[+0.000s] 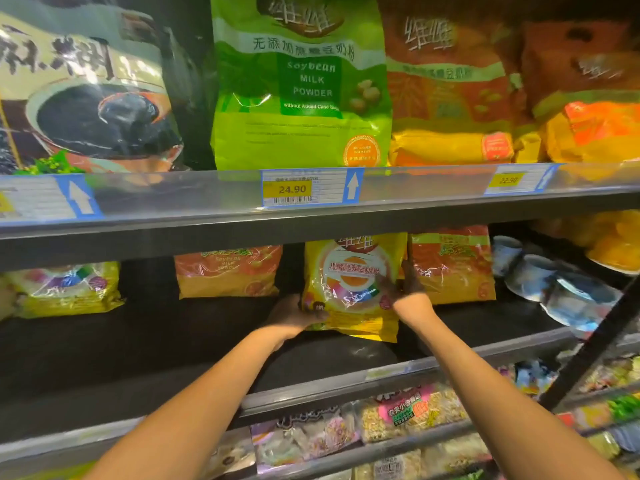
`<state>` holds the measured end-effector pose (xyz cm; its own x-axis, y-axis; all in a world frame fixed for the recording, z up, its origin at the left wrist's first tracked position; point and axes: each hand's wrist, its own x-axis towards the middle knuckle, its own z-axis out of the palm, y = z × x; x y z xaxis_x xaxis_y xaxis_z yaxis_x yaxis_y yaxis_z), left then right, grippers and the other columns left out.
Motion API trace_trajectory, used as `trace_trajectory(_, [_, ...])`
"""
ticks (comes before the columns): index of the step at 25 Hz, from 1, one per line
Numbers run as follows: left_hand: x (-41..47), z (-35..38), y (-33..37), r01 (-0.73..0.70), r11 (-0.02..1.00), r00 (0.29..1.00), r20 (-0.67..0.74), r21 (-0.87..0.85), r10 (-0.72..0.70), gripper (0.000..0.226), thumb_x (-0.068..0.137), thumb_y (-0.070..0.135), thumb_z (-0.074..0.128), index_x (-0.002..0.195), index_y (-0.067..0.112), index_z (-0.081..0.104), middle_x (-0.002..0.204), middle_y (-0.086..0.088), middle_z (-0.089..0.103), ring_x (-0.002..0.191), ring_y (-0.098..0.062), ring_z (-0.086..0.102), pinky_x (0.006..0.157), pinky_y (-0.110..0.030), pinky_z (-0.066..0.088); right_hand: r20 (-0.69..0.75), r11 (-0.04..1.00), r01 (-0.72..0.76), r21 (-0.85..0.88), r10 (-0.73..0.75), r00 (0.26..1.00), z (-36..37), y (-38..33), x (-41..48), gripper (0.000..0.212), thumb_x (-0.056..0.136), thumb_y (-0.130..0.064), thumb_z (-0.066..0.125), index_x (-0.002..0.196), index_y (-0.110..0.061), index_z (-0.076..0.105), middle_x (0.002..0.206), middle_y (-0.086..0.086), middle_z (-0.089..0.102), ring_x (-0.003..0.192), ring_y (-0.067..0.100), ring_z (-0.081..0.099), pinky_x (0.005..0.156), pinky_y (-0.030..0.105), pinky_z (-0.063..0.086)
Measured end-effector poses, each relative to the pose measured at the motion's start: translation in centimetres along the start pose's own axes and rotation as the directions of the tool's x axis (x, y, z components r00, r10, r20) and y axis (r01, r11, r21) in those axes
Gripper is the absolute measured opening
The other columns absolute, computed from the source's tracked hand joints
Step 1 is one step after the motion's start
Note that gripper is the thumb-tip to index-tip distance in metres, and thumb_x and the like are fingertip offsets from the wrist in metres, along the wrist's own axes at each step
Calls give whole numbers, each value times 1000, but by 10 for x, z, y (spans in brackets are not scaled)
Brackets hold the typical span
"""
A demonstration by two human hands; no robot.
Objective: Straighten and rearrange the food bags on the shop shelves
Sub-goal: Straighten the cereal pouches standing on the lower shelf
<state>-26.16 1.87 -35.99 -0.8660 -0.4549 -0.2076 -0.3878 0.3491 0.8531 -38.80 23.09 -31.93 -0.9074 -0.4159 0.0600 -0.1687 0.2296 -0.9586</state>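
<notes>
Grip on both sides: left hand (pixel 296 315) holds the lower left corner of the yellow bag (pixel 353 282), and right hand (pixel 407 289) clasps its right edge. The bag is tilted over the middle shelf (pixel 207 341), between the left orange bag (pixel 227 271) and the right orange bag (pixel 453 268), just beside the latter. I cannot tell if its base rests on the shelf. Step, as I judge it: squaring this bag. Next it needs levelling and setting into the gap, in line with its neighbours.

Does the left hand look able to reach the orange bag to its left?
Probably yes, once the left hand lets go of the yellow bag: only bare shelf lies between it and the orange bag.
</notes>
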Motion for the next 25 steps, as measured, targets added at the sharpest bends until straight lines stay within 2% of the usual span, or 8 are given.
trace_trajectory(5, [-12, -4, -4, -12, 1000, 1000, -14, -6, 12, 78, 68, 66, 83, 131, 23, 64, 127, 4, 68, 116, -22, 63, 103, -43, 52, 27, 998, 10, -61, -9, 1000, -5, -6, -4, 80, 94, -37, 70, 161, -23, 28, 160, 9, 43, 141, 31, 50, 109, 49, 50])
trace_trajectory(8, [-25, -13, -5, -45, 998, 998, -41, -42, 44, 95, 58, 74, 81, 137, 25, 61, 133, 3, 67, 118, -21, 63, 105, -46, 52, 27, 996, 17, -87, -14, 1000, -1, -14, -8, 80, 93, -38, 73, 159, -26, 30, 155, 8, 49, 136, 30, 54, 105, 49, 53])
trace_trajectory(11, [-42, -25, -6, -79, 995, 996, -50, -64, 75, 88, 64, 71, 81, 136, 25, 62, 132, 4, 68, 115, -18, 64, 103, -40, 53, 10, 990, 39, -135, -39, 999, 6, -27, -20, 70, 98, -31, 68, 157, -23, 31, 141, 0, 53, 124, 26, 58, 95, 40, 55])
trace_trajectory(13, [-52, -33, -11, -50, 993, 998, -44, -103, 45, 69, 80, 58, 81, 136, 23, 60, 131, 6, 65, 114, -18, 61, 98, -35, 50, -16, 989, 12, -148, -15, 1000, 12, -34, -30, 62, 100, -28, 66, 154, -19, 36, 130, 0, 58, 101, 21, 64, 85, 38, 57])
trace_trajectory(15, [-68, -44, -19, 13, 993, 999, -40, -118, -18, 67, 83, 60, 77, 135, 22, 59, 128, 5, 63, 117, -22, 60, 96, -34, 47, -22, 987, 3, -160, -7, 1000, 22, -43, -42, 42, 101, -20, 63, 140, -19, 48, 113, 2, 65, 78, 8, 58, 68, 30, 53])
trace_trajectory(17, [-82, -58, -32, 22, 994, 997, -67, -110, -29, 82, 76, 69, 77, 133, 13, 60, 129, -4, 65, 116, -24, 62, 95, -36, 51, -22, 973, -27, -231, 23, 1000, 34, -55, -58, 9, 100, -21, 62, 102, -13, 58, 84, 1, 58, 64, 9, 49, 59, 26, 40])
trace_trajectory(20, [-113, -83, -46, -32, 992, 994, -111, -120, 18, 107, 55, 81, 79, 135, 13, 61, 130, -5, 68, 113, -23, 67, 97, -44, 58, -34, 966, -7, -260, -2, 999, 57, -71, -86, 26, 97, -27, 64, 81, -13, 49, 71, 1, 49, 60, 12, 45, 53, 28, 34])
trace_trajectory(25, [-168, -124, -68, -122, 982, 982, -160, -144, 98, 56, 68, 58, 87, 102, 15, 73, 102, -2, 78, 97, -18, 73, 97, -43, 58, -10, 967, 116, -227, -122, 992, 102, -97, -138, 31, 98, -39, 65, 101, -11, 51, 87, -2, 54, 75, 10, 52, 58, 30, 38])
